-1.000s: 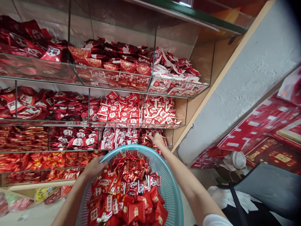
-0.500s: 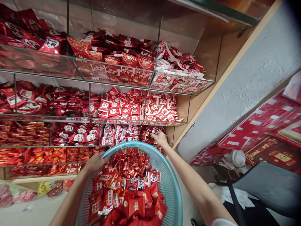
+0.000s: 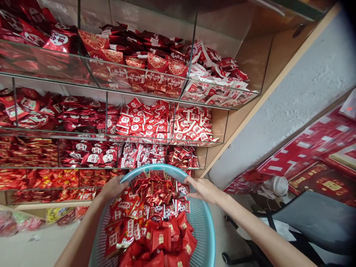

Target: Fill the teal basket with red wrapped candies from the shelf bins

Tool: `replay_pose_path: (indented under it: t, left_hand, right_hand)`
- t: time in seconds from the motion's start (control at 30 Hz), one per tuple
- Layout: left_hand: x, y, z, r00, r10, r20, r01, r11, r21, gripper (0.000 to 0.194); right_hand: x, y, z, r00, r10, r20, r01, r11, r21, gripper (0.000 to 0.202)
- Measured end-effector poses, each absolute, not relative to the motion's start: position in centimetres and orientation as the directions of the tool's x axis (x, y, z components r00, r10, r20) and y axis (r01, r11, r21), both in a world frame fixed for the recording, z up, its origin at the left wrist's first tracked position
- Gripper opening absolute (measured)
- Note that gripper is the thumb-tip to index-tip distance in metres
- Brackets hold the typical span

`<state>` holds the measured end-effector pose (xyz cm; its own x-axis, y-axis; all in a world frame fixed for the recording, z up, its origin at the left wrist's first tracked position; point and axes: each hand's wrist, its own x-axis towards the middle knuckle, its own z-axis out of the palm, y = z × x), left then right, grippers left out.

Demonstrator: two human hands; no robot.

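Note:
A teal plastic basket [image 3: 206, 222] stands in front of me, heaped with small wrapped candies [image 3: 161, 239] in red packets. My left hand [image 3: 112, 188] is closed around its left rim, with the fingertips partly hidden. Over the right rim reaches my right hand [image 3: 203, 189], fingers parted and pointing inward. Just off its fingertips is a red-and-white packet [image 3: 182, 188], seemingly loose inside the basket. Behind the rim, a shelf compartment [image 3: 183, 156] holds more dark red packets, and paler packets [image 3: 143, 154] fill the one to its left.
Glass-fronted shelves [image 3: 139, 94] full of red packets rise ahead in several tiers. A grey wall [image 3: 292, 89] borders them on the right. At lower right are a dark chair [image 3: 317, 222] and red boxes [image 3: 328, 181]. Bagged goods [image 3: 58, 215] lie below the shelves.
My right hand has drawn back from the lower right compartment to the basket's right side. A packet now shows by its fingertips. My left hand stays on the rim.

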<state>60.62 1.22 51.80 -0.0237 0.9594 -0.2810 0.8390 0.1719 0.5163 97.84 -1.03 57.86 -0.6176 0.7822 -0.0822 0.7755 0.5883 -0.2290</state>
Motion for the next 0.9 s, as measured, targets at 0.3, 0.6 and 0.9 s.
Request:
replay_pose_path:
  t: [0.3, 0.6, 0.9]
  left_hand:
    - [60.8, 0.9, 52.2, -0.039, 0.964, -0.263, 0.872, 0.161, 0.462, 0.019]
    - [60.6, 1.1, 51.6, -0.017, 0.963, -0.268, 0.849, 0.156, 0.504, 0.020]
    - [60.7, 1.1, 51.7, -0.031, 0.965, -0.259, 0.849, 0.163, 0.503, 0.017]
  right_hand:
    - [95.9, -1.5, 56.2, -0.697, 0.666, -0.267, 0.653, 0.743, 0.147, 0.037]
    - [96.1, -0.1, 57.5, -0.689, 0.715, -0.119, 0.724, 0.683, -0.091, 0.041]
    - [97.8, 8.9, 56.1, 0.059, 0.998, -0.022, 0.992, -0.062, -0.111, 0.030]
